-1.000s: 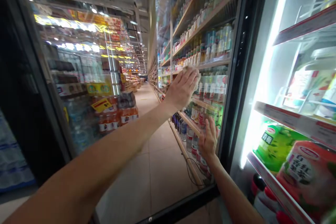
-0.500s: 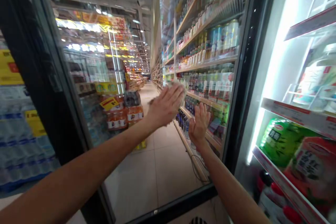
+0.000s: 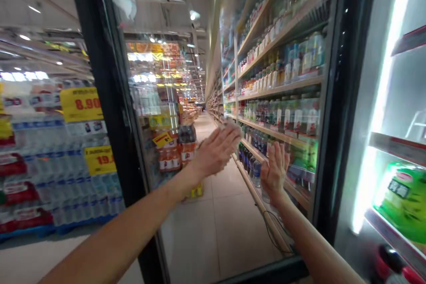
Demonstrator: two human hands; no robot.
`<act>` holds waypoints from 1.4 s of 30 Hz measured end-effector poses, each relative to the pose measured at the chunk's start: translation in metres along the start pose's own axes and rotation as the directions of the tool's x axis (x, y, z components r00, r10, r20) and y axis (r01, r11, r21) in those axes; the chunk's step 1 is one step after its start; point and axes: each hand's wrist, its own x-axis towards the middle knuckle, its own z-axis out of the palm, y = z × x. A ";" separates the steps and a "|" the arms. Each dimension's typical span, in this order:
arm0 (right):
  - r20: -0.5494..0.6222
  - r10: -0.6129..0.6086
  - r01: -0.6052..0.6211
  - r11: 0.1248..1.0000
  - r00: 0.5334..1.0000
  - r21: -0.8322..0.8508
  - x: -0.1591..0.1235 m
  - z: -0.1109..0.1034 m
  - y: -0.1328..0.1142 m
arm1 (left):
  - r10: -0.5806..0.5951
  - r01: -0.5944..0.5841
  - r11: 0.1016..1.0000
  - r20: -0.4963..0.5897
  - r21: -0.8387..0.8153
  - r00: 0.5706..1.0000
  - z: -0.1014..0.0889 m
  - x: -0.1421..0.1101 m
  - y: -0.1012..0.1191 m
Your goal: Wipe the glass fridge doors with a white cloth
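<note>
A glass cooler door (image 3: 193, 244) with a black frame (image 3: 100, 66) stands open before me. My left hand (image 3: 218, 148) reaches in from the lower left and lies over the pane, its fingers stretched and close together on a pale, crumpled cloth (image 3: 237, 125). Most of that cloth is hidden under the hand, and its outline is smeared. Lower and to the right, my right hand (image 3: 275, 171) is held up flat at the glass with its fingers pointing upward and holds nothing. Whether its palm touches the pane I cannot tell.
At right, the lit cooler holds a green package (image 3: 402, 204) on a shelf (image 3: 396, 146). Shelves of bottles (image 3: 282, 84) show in the glass. Stacked water bottles (image 3: 80, 204) with yellow price signs (image 3: 81, 104) stand left. A dark cable (image 3: 274, 235) shows low in the pane.
The view has turned left, so the door and hands appear further right and more stacked bottles show. My left hand has shifted slightly down against the pane; the right stays raised.
</note>
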 end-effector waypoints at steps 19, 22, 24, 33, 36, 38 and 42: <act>-0.021 -0.005 0.005 1.000 1.000 -0.001 -0.003 0.003 0.000 | -0.440 0.455 0.890 -0.198 0.034 0.876 -0.036 0.005 -0.100; -0.013 0.010 -0.010 1.000 1.000 -0.007 -0.002 0.001 -0.003 | -0.515 0.527 0.850 -0.205 0.005 0.833 -0.034 0.007 -0.098; -0.008 0.011 -0.011 1.000 1.000 -0.015 -0.002 0.000 -0.004 | -0.327 0.326 0.945 -0.077 -0.030 0.942 -0.026 0.002 -0.074; -0.014 -0.027 0.027 0.999 1.000 -0.033 -0.003 0.000 -0.001 | -0.497 0.515 0.857 -0.234 0.017 0.835 -0.033 0.011 -0.110; -0.021 -0.025 0.025 0.999 0.999 -0.027 -0.003 0.000 -0.001 | -0.459 0.469 0.883 -0.216 -0.002 0.862 -0.030 0.009 -0.095; -0.022 -0.022 0.021 1.000 1.000 -0.021 -0.003 0.000 -0.002 | -0.273 0.275 0.961 -0.097 0.004 0.957 -0.023 0.004 -0.079; -0.038 -0.029 0.028 0.999 0.999 -0.022 -0.003 0.001 -0.003 | -0.293 0.296 0.955 -0.111 0.004 0.950 -0.025 0.009 -0.099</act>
